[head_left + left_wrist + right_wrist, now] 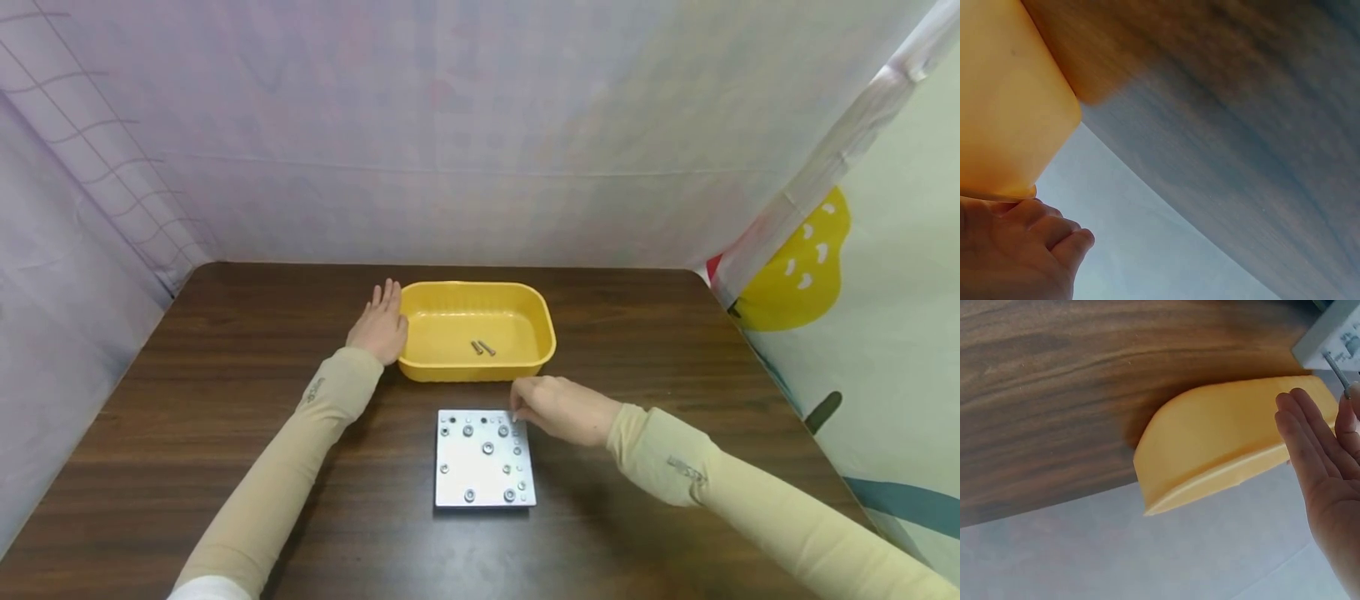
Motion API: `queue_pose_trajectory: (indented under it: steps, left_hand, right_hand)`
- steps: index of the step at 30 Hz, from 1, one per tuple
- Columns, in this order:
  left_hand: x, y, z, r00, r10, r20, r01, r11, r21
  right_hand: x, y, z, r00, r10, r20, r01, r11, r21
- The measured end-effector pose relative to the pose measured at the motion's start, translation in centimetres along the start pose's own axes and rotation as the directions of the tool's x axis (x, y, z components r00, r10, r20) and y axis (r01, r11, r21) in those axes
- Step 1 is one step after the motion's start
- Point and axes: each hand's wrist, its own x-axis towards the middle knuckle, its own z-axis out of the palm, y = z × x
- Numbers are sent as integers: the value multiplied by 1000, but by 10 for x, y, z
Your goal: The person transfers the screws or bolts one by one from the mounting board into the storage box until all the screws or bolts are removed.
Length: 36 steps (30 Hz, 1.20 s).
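Observation:
My right hand point(564, 408) pinches a thin screw point(1337, 374) between thumb and forefinger at the far right corner of a square metal plate point(468, 467). In the right wrist view the screw's threaded end meets the plate's face, while the other fingers point(1310, 434) stay straight. My left hand point(378, 329) rests against the left rim of a yellow plastic basin point(468, 368), its fingers stretched forward. Two loose screws point(487, 348) lie in the basin. Several socket-head screws point(488, 448) and small holes dot the plate.
Both plate and basin stand on a dark wooden table point(300, 517), the basin behind the plate. A pale curtain point(465, 150) hangs along the table's far edge, and a printed cloth point(885, 333) hangs at the right.

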Motion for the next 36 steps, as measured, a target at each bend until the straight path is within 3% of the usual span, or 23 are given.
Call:
queue_pose_trajectory:
  steps: [10,23,31,36]
  left_hand:
    - [1,1,2,1000,9,-4,-9,1000,2]
    - [2,0,3,999,19,-37,-19,1000,14]
    - [3,-2,3,999,11,-35,-10,1000,17]
    - [3,-4,2,1000,13,-25,-13,1000,-13]
  right_hand:
    - [4,-3,-18,996,-25,-81,25,1000,-5]
    - [27,1,-26,988,-45,-146,45,999,-6]
    - [49,6,-36,994,66,-88,-64,998,22]
    - [63,15,-41,995,57,-86,-56,998,19]
